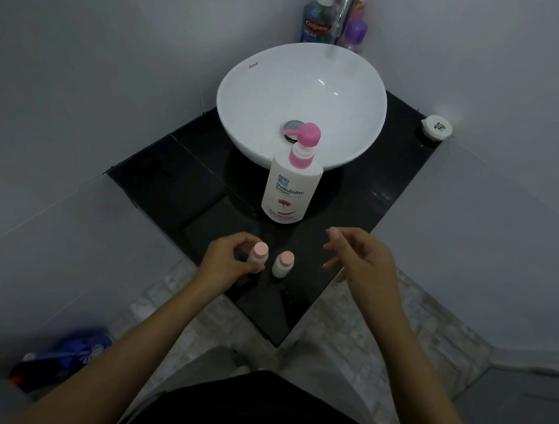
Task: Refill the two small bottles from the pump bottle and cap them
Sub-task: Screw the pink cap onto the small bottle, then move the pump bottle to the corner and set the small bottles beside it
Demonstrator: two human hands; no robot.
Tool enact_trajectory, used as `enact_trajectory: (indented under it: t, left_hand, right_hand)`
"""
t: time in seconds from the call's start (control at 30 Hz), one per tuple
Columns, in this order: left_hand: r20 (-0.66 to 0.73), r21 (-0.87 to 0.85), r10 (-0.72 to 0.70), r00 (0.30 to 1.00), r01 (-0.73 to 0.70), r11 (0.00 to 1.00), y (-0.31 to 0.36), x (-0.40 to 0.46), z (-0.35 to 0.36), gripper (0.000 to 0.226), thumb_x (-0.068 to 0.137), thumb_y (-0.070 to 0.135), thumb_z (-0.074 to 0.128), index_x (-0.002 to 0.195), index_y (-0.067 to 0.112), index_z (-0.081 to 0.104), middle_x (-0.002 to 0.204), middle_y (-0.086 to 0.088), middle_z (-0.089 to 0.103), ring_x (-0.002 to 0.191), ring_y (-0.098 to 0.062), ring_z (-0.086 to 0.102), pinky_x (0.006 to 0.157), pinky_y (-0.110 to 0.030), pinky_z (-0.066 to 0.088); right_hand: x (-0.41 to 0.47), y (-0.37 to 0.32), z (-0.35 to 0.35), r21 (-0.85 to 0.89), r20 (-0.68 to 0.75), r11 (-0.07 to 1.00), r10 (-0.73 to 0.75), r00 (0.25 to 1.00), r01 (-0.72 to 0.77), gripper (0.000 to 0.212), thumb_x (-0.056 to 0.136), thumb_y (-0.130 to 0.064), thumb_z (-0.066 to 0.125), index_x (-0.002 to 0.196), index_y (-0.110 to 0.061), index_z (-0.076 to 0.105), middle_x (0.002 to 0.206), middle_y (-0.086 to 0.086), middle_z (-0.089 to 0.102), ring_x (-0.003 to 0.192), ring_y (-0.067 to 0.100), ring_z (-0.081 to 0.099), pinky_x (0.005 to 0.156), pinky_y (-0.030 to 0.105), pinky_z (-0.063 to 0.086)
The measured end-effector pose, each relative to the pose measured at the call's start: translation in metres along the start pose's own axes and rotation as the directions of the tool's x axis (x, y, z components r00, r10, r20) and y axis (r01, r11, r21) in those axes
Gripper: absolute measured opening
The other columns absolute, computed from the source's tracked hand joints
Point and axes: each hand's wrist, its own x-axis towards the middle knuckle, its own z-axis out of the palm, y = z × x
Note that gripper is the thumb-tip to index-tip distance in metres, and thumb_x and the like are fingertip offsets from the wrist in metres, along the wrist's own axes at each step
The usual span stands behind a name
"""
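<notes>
Two small bottles stand upright on the black counter (178, 173), both with pink caps on, well in front of the pump bottle (290, 192). That pump bottle, white with a pink pump head and the word Shokubutsu on its label, stands upright just in front of the white basin (248, 105), its nozzle pointing left over the basin's bowl. The left small bottle (257, 253) is in front of the pump bottle and a little to its left; the left hand (228, 261) has its fingers closed around this bottle's side, thumb and fingertips clamped on the body below the cap. The right small bottle (283, 264) stands just beside it, nearly straight in front of the pump bottle, with a narrow gap between the two and no hand on it. The right hand (359, 258) hovers in front of the pump bottle and to its right, above the counter, fingers loosely spread and curled, holding nothing and touching nothing. Behind the pump bottle, past the basin, a blue Colgate bottle (317, 19) and a purple bottle (355, 35) stand by the tap (346, 8). Far right of the pump bottle a small round white container (436, 126) sits at the counter's corner
</notes>
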Motion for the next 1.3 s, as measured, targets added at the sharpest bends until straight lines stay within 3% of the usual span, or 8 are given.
enact_trajectory:
  t: [0.17,0.4,0.67,0.8,0.87,0.93,1.2,1.3]
  left_hand:
    - [0.012,0.003,-0.01,1.0,0.01,1.0,-0.013,0.004,0.002,0.035,0.068,0.004,0.08,0.098,0.017,0.068,0.098,0.005,0.069,0.094,-0.009,0.063,0.083,-0.015,0.046]
    - [0.036,-0.002,-0.006,0.999,0.006,1.0,-0.015,0.007,0.001,0.037,0.068,0.004,0.079,0.096,0.023,0.064,0.094,0.019,0.064,0.091,0.004,0.059,0.078,-0.008,0.041]
    - [0.086,0.119,-0.069,0.994,0.058,0.991,-0.023,0.022,-0.021,0.067,0.067,-0.006,0.075,0.126,0.014,0.054,0.129,-0.003,0.051,0.117,-0.014,0.048,0.093,-0.026,0.041]
    - [-0.064,-0.007,0.038,0.997,-0.038,0.999,0.007,0.047,-0.048,0.056,0.071,0.001,0.076,0.123,0.013,0.058,0.122,-0.002,0.06,0.109,-0.013,0.055,0.09,-0.023,0.046]
    - [-0.055,0.006,0.093,0.994,-0.093,0.996,0.029,0.062,-0.055,0.056,0.071,0.007,0.077,0.123,0.016,0.058,0.118,0.003,0.061,0.106,-0.009,0.056,0.086,-0.014,0.043]
    - [-0.034,0.016,0.141,0.989,-0.14,0.99,0.046,0.078,-0.057,0.059,0.069,0.009,0.079,0.124,0.018,0.059,0.119,0.003,0.063,0.107,-0.009,0.058,0.089,-0.018,0.045]
    - [0.105,0.042,0.201,0.974,-0.207,0.978,0.071,0.107,-0.049,0.055,0.067,0.003,0.079,0.118,0.017,0.062,0.109,-0.001,0.069,0.1,-0.015,0.064,0.087,-0.03,0.053]
    - [0.096,0.01,0.208,0.973,-0.21,0.978,0.072,0.109,-0.049,0.051,0.067,0.001,0.079,0.114,0.013,0.065,0.106,-0.007,0.071,0.097,-0.017,0.067,0.086,-0.028,0.055]
  right_hand:
    - [0.003,0.003,0.002,0.007,0.008,0.999,0.041,0.999,-0.041,0.014,0.094,-0.03,0.054,0.093,-0.023,0.066,0.084,-0.003,0.07,0.064,0.014,0.066,0.052,0.026,0.05]
    - [0.005,0.004,0.005,-0.01,0.026,0.998,0.062,0.998,-0.062,0.017,0.094,-0.031,0.055,0.098,-0.02,0.067,0.086,-0.003,0.07,0.065,0.014,0.066,0.054,0.026,0.051]
    - [0.022,0.009,0.0,-0.064,0.033,0.997,0.044,0.998,-0.042,0.017,0.086,-0.03,0.066,0.101,-0.021,0.066,0.088,0.0,0.071,0.072,0.014,0.069,0.057,0.021,0.053]
    - [0.059,0.01,-0.004,-0.149,0.035,0.988,-0.038,0.999,0.043,0.032,0.081,-0.028,0.073,0.11,-0.021,0.062,0.091,-0.001,0.068,0.085,0.015,0.066,0.073,0.029,0.056]
    - [0.082,0.01,-0.001,-0.182,0.073,0.98,-0.071,0.995,0.083,0.042,0.08,-0.026,0.074,0.118,-0.019,0.059,0.099,-0.001,0.066,0.088,0.013,0.064,0.073,0.019,0.051]
    - [0.101,0.009,0.003,-0.221,0.132,0.969,-0.084,0.988,0.112,0.05,0.079,-0.025,0.075,0.125,-0.019,0.055,0.105,-0.002,0.063,0.091,0.013,0.062,0.073,0.013,0.046]
    - [0.136,0.005,0.018,-0.227,0.339,0.946,-0.147,0.929,0.233,0.056,0.076,-0.019,0.078,0.127,-0.018,0.055,0.115,0.002,0.066,0.097,0.018,0.064,0.083,0.032,0.056]
    - [0.137,0.004,0.022,-0.201,0.362,0.948,-0.163,0.918,0.247,0.054,0.077,-0.016,0.076,0.127,-0.016,0.056,0.119,0.002,0.066,0.098,0.015,0.064,0.08,0.025,0.054]
